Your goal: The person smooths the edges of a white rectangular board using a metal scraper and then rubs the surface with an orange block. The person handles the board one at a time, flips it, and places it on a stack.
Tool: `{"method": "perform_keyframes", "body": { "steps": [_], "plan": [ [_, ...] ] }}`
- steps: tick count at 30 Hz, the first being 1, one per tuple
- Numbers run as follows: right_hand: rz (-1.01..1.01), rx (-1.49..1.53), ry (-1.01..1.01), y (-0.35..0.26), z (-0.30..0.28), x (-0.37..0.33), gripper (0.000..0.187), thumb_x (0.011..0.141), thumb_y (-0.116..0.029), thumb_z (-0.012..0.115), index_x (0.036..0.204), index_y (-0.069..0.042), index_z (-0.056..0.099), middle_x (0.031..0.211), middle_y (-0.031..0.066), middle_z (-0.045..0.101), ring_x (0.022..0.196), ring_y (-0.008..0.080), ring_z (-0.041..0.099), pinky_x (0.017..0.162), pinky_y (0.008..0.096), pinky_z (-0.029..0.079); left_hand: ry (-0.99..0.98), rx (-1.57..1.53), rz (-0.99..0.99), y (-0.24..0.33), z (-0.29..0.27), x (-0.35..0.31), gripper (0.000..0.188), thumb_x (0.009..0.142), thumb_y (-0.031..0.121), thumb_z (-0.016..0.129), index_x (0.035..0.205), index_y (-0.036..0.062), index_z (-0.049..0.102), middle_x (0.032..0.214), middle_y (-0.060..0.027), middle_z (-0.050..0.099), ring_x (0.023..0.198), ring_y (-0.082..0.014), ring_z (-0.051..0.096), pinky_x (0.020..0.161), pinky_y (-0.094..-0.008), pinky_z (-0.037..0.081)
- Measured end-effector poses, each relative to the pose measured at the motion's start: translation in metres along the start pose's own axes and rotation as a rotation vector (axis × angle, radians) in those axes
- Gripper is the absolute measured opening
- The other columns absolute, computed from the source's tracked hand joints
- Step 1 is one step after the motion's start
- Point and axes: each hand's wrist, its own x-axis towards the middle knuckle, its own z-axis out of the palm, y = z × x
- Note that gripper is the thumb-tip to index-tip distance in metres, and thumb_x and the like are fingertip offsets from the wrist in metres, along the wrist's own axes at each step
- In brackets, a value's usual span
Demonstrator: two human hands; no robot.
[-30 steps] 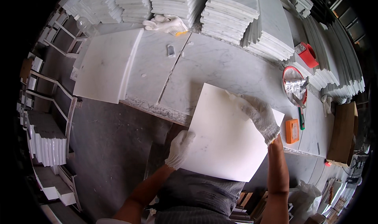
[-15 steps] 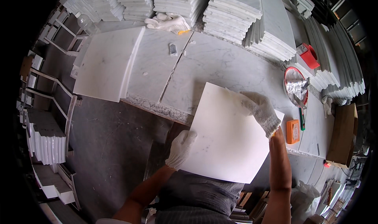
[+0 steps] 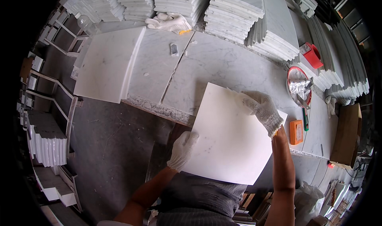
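A square white marble tile [image 3: 227, 142] with faint grey specks is held tilted in front of my body, over the near edge of the workbench [image 3: 227, 59]. My left hand [image 3: 183, 150], in a white knitted glove, is closed on the tile's left edge. At the upper right edge my right hand [image 3: 262, 110], gloved the same way, grips the tile with fingers bent; some fingertips are hidden. Flat at the bench's left end lie a few stacked marble tiles [image 3: 109, 65].
Tall stacks of tiles [image 3: 232, 17] line the bench's back. Spare gloves [image 3: 169, 22] lie before them. At right are a red-rimmed bowl [image 3: 294, 77] with tools, a red tape dispenser [image 3: 312, 56], an orange block [image 3: 296, 132] and a cardboard box [image 3: 346, 136]. White metal frames [image 3: 59, 87] stand left.
The right hand has shifted very slightly along the tile's upper edge. The tile and my left hand look unchanged.
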Motion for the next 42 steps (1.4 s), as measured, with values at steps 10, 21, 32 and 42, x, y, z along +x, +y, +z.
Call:
{"method": "perform_keyframes", "body": {
  "steps": [10,21,32,42],
  "plan": [
    [0.012,0.005,0.008,-0.003,0.001,0.001,0.037,0.09,-0.025,0.068,0.114,0.003,0.067,0.089,0.008,0.07,0.075,0.0124,0.061,0.068,0.0275,0.05,-0.006,-0.03,-0.038,0.007,0.001,-0.002,0.029,0.099,0.028,0.058,0.099,-0.0005,0.061,0.081,0.0015,0.055,0.076,-0.0061,0.047,0.07,-0.0248,0.043],
    [-0.007,-0.012,0.007,-0.001,0.001,0.004,0.037,0.089,-0.024,0.069,0.113,0.004,0.067,0.086,0.008,0.07,0.074,0.012,0.061,0.068,0.0275,0.05,-0.009,-0.012,-0.02,0.007,0.0,-0.002,0.027,0.099,0.027,0.058,0.098,0.0004,0.061,0.079,0.0026,0.053,0.075,-0.0052,0.045,0.068,-0.0239,0.042],
    [-0.02,-0.028,0.012,0.0,0.001,0.004,0.038,0.089,-0.026,0.069,0.112,0.004,0.067,0.087,0.0081,0.07,0.074,0.0116,0.06,0.069,0.0273,0.05,-0.006,-0.029,-0.054,0.01,0.001,-0.002,0.027,0.099,0.026,0.058,0.098,-0.0004,0.061,0.08,0.0015,0.055,0.075,-0.0056,0.047,0.069,-0.0241,0.043],
    [-0.029,-0.03,0.028,-0.001,0.001,0.004,0.036,0.089,-0.023,0.069,0.115,0.003,0.067,0.09,0.0088,0.071,0.076,0.0113,0.061,0.07,0.0269,0.05,0.001,-0.026,-0.03,0.008,0.001,-0.001,0.028,0.099,0.028,0.058,0.098,0.0,0.062,0.079,0.002,0.055,0.075,-0.0055,0.046,0.068,-0.0241,0.043]
  ]
}}
